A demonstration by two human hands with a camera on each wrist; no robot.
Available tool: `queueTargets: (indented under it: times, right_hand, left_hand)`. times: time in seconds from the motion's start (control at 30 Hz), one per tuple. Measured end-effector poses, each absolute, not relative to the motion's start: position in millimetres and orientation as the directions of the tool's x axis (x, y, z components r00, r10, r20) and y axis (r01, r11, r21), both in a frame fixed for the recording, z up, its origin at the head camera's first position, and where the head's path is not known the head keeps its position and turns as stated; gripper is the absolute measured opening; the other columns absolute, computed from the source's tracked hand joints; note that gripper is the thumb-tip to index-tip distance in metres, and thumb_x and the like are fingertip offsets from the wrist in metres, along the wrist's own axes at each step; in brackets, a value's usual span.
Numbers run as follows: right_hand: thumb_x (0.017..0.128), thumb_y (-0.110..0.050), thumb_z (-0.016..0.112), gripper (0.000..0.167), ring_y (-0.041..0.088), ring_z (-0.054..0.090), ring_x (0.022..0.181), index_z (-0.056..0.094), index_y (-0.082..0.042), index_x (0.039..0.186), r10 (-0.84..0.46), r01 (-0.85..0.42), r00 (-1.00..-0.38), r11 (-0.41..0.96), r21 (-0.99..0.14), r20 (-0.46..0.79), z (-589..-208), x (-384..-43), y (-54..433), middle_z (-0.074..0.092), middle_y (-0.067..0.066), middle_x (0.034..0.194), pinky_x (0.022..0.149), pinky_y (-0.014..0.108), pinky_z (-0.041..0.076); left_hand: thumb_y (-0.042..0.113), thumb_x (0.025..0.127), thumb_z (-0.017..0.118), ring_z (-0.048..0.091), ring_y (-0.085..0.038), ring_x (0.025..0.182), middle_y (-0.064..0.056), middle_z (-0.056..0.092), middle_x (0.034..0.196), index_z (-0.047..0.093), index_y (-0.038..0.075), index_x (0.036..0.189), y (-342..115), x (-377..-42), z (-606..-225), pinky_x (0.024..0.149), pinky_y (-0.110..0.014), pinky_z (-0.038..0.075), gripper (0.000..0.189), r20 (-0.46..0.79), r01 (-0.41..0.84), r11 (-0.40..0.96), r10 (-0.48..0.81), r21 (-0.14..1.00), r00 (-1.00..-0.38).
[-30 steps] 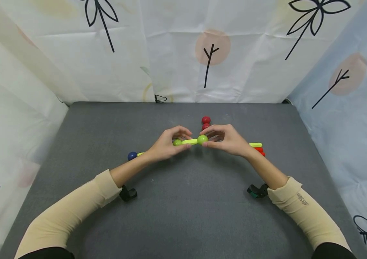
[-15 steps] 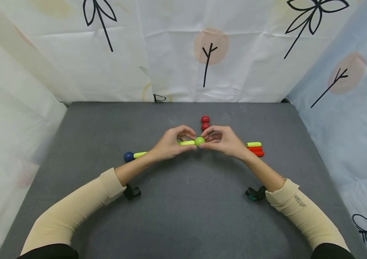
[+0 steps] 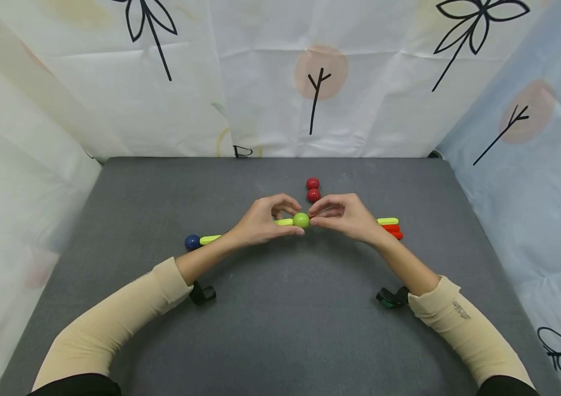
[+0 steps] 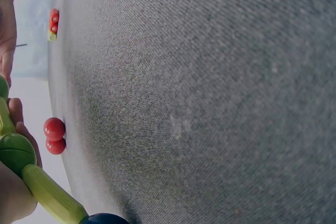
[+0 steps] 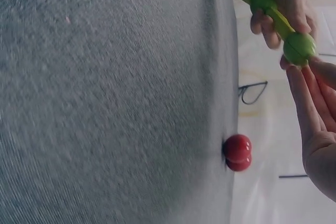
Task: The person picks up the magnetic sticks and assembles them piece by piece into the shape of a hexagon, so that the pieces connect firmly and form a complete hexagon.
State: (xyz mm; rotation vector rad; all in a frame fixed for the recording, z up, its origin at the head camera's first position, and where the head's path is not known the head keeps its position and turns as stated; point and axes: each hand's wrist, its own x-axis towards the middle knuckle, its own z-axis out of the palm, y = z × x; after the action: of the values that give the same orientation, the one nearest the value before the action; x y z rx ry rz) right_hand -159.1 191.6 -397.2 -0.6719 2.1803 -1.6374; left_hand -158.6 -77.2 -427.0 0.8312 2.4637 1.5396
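My left hand [image 3: 260, 221] grips a chain of ball-and-stick building pieces, held above the table. One end of the chain has a dark blue ball [image 3: 192, 242] with a yellow-green stick [image 4: 52, 195] beside it. A green ball [image 4: 17, 153] in the middle sits within the left hand, hidden from the head view. Beyond it, another yellow-green stick [image 3: 284, 222] leads to a second green ball [image 3: 301, 220] at the right end. My right hand [image 3: 344, 218] has its thumb and fingertips at the outer side of this end ball, lightly pinching it.
Two red balls [image 3: 313, 190] touch each other on the grey table [image 3: 290, 330], behind the hands. Several red and yellow-green sticks [image 3: 390, 228] lie side by side at the right, partly behind the right wrist. Patterned white cloth [image 3: 260, 82] hangs around the table.
Both hands and the chain have shifted slightly toward the person, the end ball also leftward. The right fingers have slid from around the end ball to its outer edge. The red balls stay put.
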Motion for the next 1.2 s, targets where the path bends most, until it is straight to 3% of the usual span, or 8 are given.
queueTargets:
  times: [0.1, 0.33, 0.47, 0.63, 0.83, 1.2]
  right_hand:
    - [0.096, 0.001, 0.079, 0.023, 0.012, 0.082, 0.098, 0.075, 0.006, 0.119, -0.541, -0.191, -0.840, 0.227, -0.955, 0.039, -395, -161, 203, 0.080, 0.021, 0.113, 0.088, 0.028, 0.066]
    - [0.099, -0.007, 0.079, 0.025, 0.006, 0.081, 0.099, 0.075, 0.004, 0.121, -0.444, -0.169, -0.896, 0.318, -0.933, 0.011, -392, -170, 252, 0.082, -0.003, 0.110, 0.090, 0.023, 0.064]
    - [0.101, -0.012, 0.079, 0.029, 0.004, 0.079, 0.100, 0.073, 0.005, 0.124, -0.407, -0.139, -0.913, 0.407, -0.903, -0.043, -393, -176, 288, 0.081, -0.008, 0.111, 0.089, 0.025, 0.064]
    - [0.101, -0.016, 0.079, 0.031, 0.003, 0.077, 0.098, 0.075, 0.000, 0.127, -0.398, -0.129, -0.909, 0.544, -0.829, -0.120, -400, -181, 328, 0.082, 0.005, 0.118, 0.086, 0.023, 0.062]
    - [0.100, -0.007, 0.078, 0.030, 0.000, 0.074, 0.093, 0.074, 0.005, 0.127, -0.420, -0.129, -0.889, 0.616, -0.777, -0.185, -417, -186, 352, 0.079, 0.025, 0.121, 0.082, 0.020, 0.061]
    - [0.100, -0.010, 0.079, 0.027, -0.001, 0.071, 0.091, 0.077, 0.000, 0.125, -0.409, -0.181, -0.899, 0.675, -0.715, -0.158, -427, -192, 355, 0.079, 0.022, 0.119, 0.080, 0.014, 0.056]
  left_hand:
    - [0.023, 0.085, 0.096, 0.073, -0.026, 0.088, -0.005, 0.083, 0.115, 0.075, 0.012, 0.123, -77, -158, -427, 0.073, -0.027, 0.052, 0.044, 0.179, 0.387, 0.334, 0.511, 0.859, -0.840]
    - [0.022, 0.086, 0.095, 0.077, -0.014, 0.105, -0.003, 0.084, 0.114, 0.077, 0.014, 0.121, -77, -158, -427, 0.083, -0.032, 0.058, 0.041, 0.207, 0.403, 0.318, 0.504, 0.858, -0.839]
    - [0.021, 0.086, 0.095, 0.077, -0.013, 0.107, -0.002, 0.084, 0.113, 0.077, 0.013, 0.121, -78, -159, -427, 0.087, -0.040, 0.060, 0.040, 0.207, 0.397, 0.304, 0.505, 0.866, -0.838]
    - [0.021, 0.087, 0.094, 0.077, -0.011, 0.107, 0.000, 0.083, 0.113, 0.076, 0.015, 0.121, -79, -159, -426, 0.088, -0.040, 0.059, 0.039, 0.193, 0.384, 0.311, 0.502, 0.869, -0.843]
    - [0.022, 0.086, 0.095, 0.077, -0.014, 0.107, -0.002, 0.084, 0.114, 0.077, 0.014, 0.122, -80, -158, -426, 0.085, -0.033, 0.058, 0.041, 0.197, 0.390, 0.321, 0.498, 0.863, -0.845]
    - [0.021, 0.087, 0.094, 0.077, -0.015, 0.103, -0.003, 0.084, 0.112, 0.076, 0.013, 0.120, -81, -158, -428, 0.083, -0.033, 0.058, 0.038, 0.189, 0.381, 0.324, 0.495, 0.866, -0.848]
